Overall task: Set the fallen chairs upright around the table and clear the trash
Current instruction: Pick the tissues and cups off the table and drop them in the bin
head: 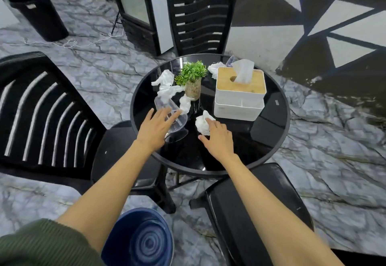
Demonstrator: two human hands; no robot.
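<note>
A round black glass table (269, 153) carries several crumpled white tissues (167, 87) and a clear plastic cup (165, 104) lying on its side. My left hand (154, 128) is spread open over the cup's mouth, fingers touching it. My right hand (219, 138) is open, its fingertips on a crumpled tissue ball (201, 122). Three black chairs stand upright around the table: one at the far side (200, 17), one at the left (48, 115), one near me at the right (257, 207).
A small potted plant (192, 77) and a white tissue box with a wooden lid (240, 94) stand on the table. A blue bin (140, 238) sits on the floor below my arms. A black bin (39, 13) stands far left beside a glass-door fridge (135, 4).
</note>
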